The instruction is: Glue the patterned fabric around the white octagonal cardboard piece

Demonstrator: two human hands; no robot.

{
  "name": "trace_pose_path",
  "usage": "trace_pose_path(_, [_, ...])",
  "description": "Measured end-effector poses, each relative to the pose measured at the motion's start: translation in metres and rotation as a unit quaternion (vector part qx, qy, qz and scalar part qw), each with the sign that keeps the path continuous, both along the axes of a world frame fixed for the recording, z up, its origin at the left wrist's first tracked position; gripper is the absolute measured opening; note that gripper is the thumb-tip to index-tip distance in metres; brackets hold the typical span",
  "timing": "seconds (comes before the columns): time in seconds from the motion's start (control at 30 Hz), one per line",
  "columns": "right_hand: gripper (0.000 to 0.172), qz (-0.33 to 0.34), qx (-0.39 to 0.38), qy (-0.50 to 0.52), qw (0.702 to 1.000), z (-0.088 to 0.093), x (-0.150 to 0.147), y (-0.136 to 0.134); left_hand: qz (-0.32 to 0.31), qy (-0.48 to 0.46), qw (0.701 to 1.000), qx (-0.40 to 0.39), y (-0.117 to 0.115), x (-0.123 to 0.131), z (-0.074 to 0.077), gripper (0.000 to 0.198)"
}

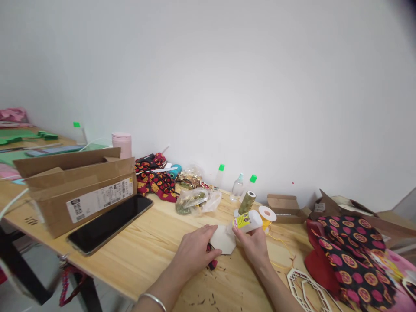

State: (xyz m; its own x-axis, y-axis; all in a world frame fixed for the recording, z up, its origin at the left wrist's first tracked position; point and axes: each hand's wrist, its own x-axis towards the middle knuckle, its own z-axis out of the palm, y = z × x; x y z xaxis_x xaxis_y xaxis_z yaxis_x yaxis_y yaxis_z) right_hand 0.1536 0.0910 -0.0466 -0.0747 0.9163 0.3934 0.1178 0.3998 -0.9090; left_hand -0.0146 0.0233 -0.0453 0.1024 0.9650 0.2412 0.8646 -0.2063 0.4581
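Observation:
My right hand (255,248) is wrapped round a white squeeze bottle (247,221) with a yellow label. The bottle is tilted, its narrow end pointing down and left over a pale octagonal plate (224,239). My left hand (195,248) holds that plate by its left edge, thumb and fingers on the rim. A scrap of dark red fabric (212,263) pokes out beneath the left thumb. Whether the bottle's tip touches the plate I cannot tell.
Behind the hands stand a patterned green spool (247,203), a yellow thread spool (267,214) and a clear bottle (237,189). A cardboard box (87,190) and a phone (110,223) lie left. Patterned fabric (354,255) and a lattice frame (307,288) are right.

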Motion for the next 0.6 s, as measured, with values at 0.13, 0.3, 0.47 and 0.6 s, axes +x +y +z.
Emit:
trace_pose_path(0.13, [0.04, -0.004, -0.013, 0.009, 1.0, -0.0022, 0.0012, 0.0018, 0.017, -0.005, 1.0, -0.012, -0.0004, 0.0006, -0.0004, 0.067])
trace_pose_path(0.3, [0.039, 0.033, -0.029, -0.007, 0.999, -0.0018, 0.0002, -0.0009, 0.024, -0.008, 1.0, -0.018, -0.0001, 0.0007, 0.0008, 0.075])
trace_pose_path(0.47, [0.041, 0.021, -0.031, -0.023, 0.999, -0.0016, -0.0003, 0.0003, 0.024, -0.003, 1.0, -0.015, 0.0001, 0.0007, 0.0016, 0.073])
trace_pose_path(0.6, [0.042, 0.018, -0.039, -0.005, 0.999, -0.0024, 0.0008, 0.0012, 0.026, -0.004, 1.0, -0.015, -0.0004, 0.0012, 0.0026, 0.071])
